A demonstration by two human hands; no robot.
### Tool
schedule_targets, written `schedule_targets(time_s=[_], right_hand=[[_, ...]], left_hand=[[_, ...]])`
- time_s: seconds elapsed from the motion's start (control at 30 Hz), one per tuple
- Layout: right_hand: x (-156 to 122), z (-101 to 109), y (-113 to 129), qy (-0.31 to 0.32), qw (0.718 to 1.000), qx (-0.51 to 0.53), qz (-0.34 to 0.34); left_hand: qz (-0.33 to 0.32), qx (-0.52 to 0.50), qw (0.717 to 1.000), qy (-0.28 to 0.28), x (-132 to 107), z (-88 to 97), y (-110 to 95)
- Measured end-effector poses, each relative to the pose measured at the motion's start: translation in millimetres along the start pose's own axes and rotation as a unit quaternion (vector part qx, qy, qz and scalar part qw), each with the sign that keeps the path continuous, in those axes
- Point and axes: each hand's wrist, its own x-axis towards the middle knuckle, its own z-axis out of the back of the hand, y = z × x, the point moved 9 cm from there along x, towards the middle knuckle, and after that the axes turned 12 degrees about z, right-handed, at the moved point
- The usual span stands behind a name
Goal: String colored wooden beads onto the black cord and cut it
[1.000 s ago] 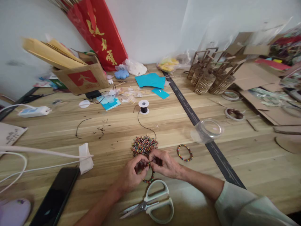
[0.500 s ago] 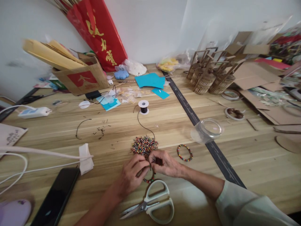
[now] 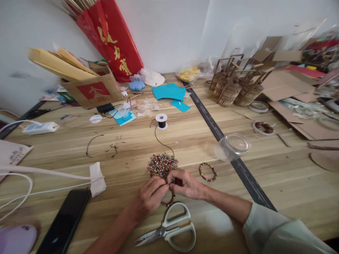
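My left hand (image 3: 151, 194) and my right hand (image 3: 184, 184) meet fingertip to fingertip, both closed in a pinch. Between them they hold the cord of a beaded bracelet (image 3: 168, 203), whose coloured beads hang below the fingers; the pinched cord ends are mostly hidden. Just beyond the fingertips lies a heap of small multicoloured beads (image 3: 162, 164). Black cord runs from a white spool (image 3: 161, 121) down to the heap. A second beaded bracelet (image 3: 208, 172) rests flat to the right. White-handled scissors (image 3: 169, 229) lie partly spread just below my hands.
A black phone (image 3: 62, 222) and white cables lie at left. To the right stand a clear plastic jar (image 3: 234, 146) and several small bamboo baskets (image 3: 230, 92). A cardboard box (image 3: 92, 91), blue cards (image 3: 169, 91) and a red bag (image 3: 113, 42) line the back.
The fingers of my left hand have drawn closer together and against my right fingertips. The bracelet still hangs beneath, and my right hand has hardly moved.
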Motion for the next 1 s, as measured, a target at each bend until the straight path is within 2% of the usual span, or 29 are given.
schedule_targets(time_s=[0.3, 0.37, 0.47, 0.57, 0.67, 0.83, 1.0], right_hand=[[1.4, -0.3, 1.8, 0.002, 1.000, -0.014, 0.004], [1.5, -0.1, 3.9, 0.004, 1.000, -0.017, 0.010], [1.6, 2.8, 8.8, -0.003, 0.999, -0.029, 0.032], [2.0, 6.5, 12.1, -0.018, 0.998, -0.035, 0.049], [3.1, 7.6, 14.2, -0.026, 0.997, -0.037, 0.063], [5.4, 8.6, 17.3, -0.026, 0.995, -0.050, 0.083], [6.3, 8.2, 15.5, -0.016, 0.996, -0.040, 0.081]], left_hand=[[-0.056, 0.069, 0.996, 0.008, 0.9, 0.1, -10.9], [-0.038, 0.046, 0.998, 0.011, 1.7, -1.0, -7.6], [0.030, -0.024, 0.999, 0.003, 3.5, 0.1, 5.4], [0.093, -0.096, 0.991, -0.008, 5.1, 3.0, 17.7], [0.128, -0.144, 0.981, -0.002, 7.3, 4.3, 23.6], [0.138, -0.181, 0.974, -0.012, 9.0, 8.6, 26.2], [0.118, -0.178, 0.977, -0.015, 6.2, 9.2, 23.4]])
